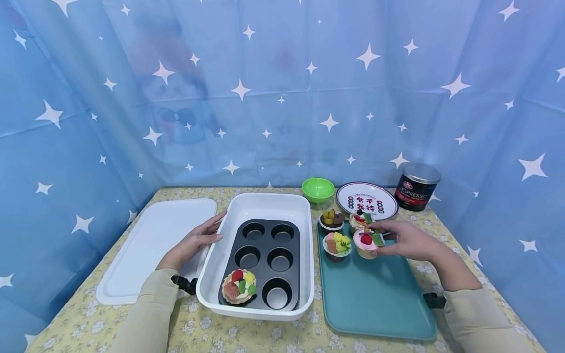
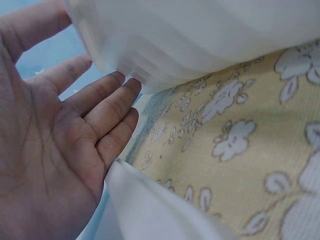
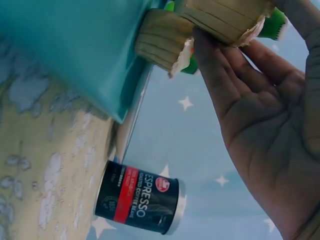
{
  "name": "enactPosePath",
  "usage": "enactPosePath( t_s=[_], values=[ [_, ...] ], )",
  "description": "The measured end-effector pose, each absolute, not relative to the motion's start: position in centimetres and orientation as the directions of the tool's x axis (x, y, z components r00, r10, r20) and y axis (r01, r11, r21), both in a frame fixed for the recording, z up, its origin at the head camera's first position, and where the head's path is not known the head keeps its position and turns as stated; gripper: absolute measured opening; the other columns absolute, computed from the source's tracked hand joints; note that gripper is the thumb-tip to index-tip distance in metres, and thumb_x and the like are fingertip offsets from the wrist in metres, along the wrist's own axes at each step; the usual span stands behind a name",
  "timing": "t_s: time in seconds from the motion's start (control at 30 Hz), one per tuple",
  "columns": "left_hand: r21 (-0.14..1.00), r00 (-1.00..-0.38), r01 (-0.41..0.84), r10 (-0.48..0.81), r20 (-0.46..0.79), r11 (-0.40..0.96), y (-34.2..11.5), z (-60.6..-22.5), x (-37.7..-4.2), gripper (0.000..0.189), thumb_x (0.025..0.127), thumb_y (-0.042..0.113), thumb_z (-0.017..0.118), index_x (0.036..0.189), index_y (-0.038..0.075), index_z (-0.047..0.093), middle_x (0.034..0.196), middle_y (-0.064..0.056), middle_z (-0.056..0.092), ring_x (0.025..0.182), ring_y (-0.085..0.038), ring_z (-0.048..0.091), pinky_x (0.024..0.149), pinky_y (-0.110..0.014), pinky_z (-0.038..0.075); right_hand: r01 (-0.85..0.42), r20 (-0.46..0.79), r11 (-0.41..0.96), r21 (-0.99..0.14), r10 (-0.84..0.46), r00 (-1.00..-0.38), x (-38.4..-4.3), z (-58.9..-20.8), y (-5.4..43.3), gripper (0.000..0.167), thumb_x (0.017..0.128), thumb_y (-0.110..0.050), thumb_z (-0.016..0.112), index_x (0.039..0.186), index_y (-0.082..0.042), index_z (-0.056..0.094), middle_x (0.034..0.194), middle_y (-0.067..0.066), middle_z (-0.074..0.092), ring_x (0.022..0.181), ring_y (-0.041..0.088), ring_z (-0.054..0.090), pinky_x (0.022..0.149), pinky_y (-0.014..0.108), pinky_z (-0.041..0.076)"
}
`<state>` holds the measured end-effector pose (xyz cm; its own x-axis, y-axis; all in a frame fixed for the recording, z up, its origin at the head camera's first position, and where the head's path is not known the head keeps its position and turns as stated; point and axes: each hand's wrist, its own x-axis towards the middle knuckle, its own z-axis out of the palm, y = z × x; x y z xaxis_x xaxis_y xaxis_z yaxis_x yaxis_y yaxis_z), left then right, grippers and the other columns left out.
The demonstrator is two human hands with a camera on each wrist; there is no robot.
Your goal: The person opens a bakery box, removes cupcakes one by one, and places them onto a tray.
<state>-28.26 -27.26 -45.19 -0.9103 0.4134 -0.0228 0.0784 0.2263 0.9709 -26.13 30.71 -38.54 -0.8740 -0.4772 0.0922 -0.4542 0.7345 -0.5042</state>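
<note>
My right hand pinches a toy cupcake with pink frosting and a red berry between thumb and fingers, at the teal tray's far right part. In the right wrist view the held cupcake's pale ridged cup shows at the top edge. Three more cupcakes stand beside it, one topped with brown and yellow. My left hand touches the left wall of a white bin, its fingers fairly straight in the left wrist view. Inside lies a black muffin tin, with a fruit-topped cupcake in its near left cup.
The teal tray lies right of the bin. Behind it stand a green bowl, a white plate with a dark rim and an espresso can. A white lid lies at the left on the flowered tablecloth.
</note>
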Motion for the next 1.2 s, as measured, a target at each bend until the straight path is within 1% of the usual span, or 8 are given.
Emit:
enactPosePath(
  t_s=[0.1, 0.2, 0.47, 0.7, 0.87, 1.03, 1.2],
  values=[
    [0.971, -0.906, 0.086, 0.422, -0.016, 0.221, -27.3, -45.1, -28.2, 0.074, 0.1, 0.025, 0.06, 0.162, 0.033, 0.021, 0.165, -0.009, 0.024, 0.148, -0.036, 0.028, 0.115, -0.06, 0.027, -0.428, 0.031, 0.751, -0.503, -0.479, -0.877, -26.2, -38.8, 30.9, 0.076, 0.078, -0.046, 0.085, 0.137, -0.005, 0.061, 0.123, 0.013, 0.065, 0.111, 0.032, 0.061, 0.087, 0.051, 0.054],
    [0.972, -0.907, 0.085, 0.421, -0.016, 0.22, -27.2, -44.9, -28.2, 0.074, 0.1, 0.025, 0.06, 0.162, 0.033, 0.021, 0.165, -0.01, 0.023, 0.148, -0.036, 0.027, 0.115, -0.061, 0.026, -0.426, 0.008, 0.759, -0.494, -0.485, -0.874, -26.3, -39.0, 30.9, 0.075, 0.078, -0.045, 0.085, 0.137, -0.005, 0.061, 0.123, 0.012, 0.065, 0.111, 0.031, 0.061, 0.087, 0.051, 0.053],
    [0.971, -0.904, 0.092, 0.428, -0.012, 0.221, -27.3, -45.1, -28.3, 0.074, 0.1, 0.025, 0.06, 0.162, 0.033, 0.021, 0.165, -0.011, 0.023, 0.148, -0.037, 0.027, 0.114, -0.061, 0.027, -0.411, -0.024, 0.751, -0.517, -0.493, -0.87, -26.4, -39.5, 31.0, 0.076, 0.079, -0.043, 0.085, 0.138, -0.003, 0.059, 0.125, 0.015, 0.064, 0.113, 0.033, 0.06, 0.09, 0.053, 0.052],
    [0.972, -0.9, 0.1, 0.436, -0.002, 0.212, -27.3, -45.3, -28.3, 0.074, 0.099, 0.024, 0.06, 0.162, 0.032, 0.021, 0.165, -0.011, 0.023, 0.148, -0.036, 0.027, 0.115, -0.061, 0.026, -0.409, -0.028, 0.753, -0.516, -0.492, -0.87, -26.3, -39.7, 31.3, 0.076, 0.079, -0.045, 0.084, 0.139, -0.005, 0.059, 0.124, 0.012, 0.064, 0.113, 0.032, 0.06, 0.089, 0.051, 0.053],
    [0.972, -0.911, 0.075, 0.411, -0.024, 0.223, -27.3, -45.3, -28.3, 0.075, 0.098, 0.027, 0.063, 0.161, 0.036, 0.023, 0.164, -0.006, 0.027, 0.148, -0.033, 0.03, 0.115, -0.059, 0.027, -0.41, -0.04, 0.751, -0.518, -0.499, -0.865, -26.3, -39.7, 31.3, 0.076, 0.08, -0.046, 0.084, 0.14, -0.007, 0.058, 0.125, 0.012, 0.064, 0.114, 0.033, 0.059, 0.089, 0.052, 0.052],
    [0.971, -0.91, 0.086, 0.414, -0.014, 0.222, -27.3, -45.4, -28.4, 0.075, 0.099, 0.027, 0.062, 0.162, 0.034, 0.022, 0.164, -0.008, 0.026, 0.148, -0.034, 0.029, 0.115, -0.06, 0.026, -0.402, -0.049, 0.748, -0.528, -0.499, -0.865, -26.2, -39.7, 31.4, 0.075, 0.081, -0.045, 0.084, 0.14, -0.008, 0.057, 0.125, 0.012, 0.063, 0.113, 0.033, 0.058, 0.089, 0.051, 0.052],
    [0.971, -0.912, 0.08, 0.41, -0.021, 0.226, -27.3, -45.3, -28.3, 0.075, 0.098, 0.028, 0.063, 0.161, 0.036, 0.023, 0.165, -0.007, 0.025, 0.148, -0.033, 0.029, 0.116, -0.059, 0.026, -0.395, -0.055, 0.741, -0.543, -0.501, -0.864, -26.2, -39.7, 31.5, 0.077, 0.081, -0.044, 0.083, 0.142, -0.007, 0.055, 0.128, 0.013, 0.061, 0.116, 0.034, 0.057, 0.09, 0.052, 0.052]
  ],
)
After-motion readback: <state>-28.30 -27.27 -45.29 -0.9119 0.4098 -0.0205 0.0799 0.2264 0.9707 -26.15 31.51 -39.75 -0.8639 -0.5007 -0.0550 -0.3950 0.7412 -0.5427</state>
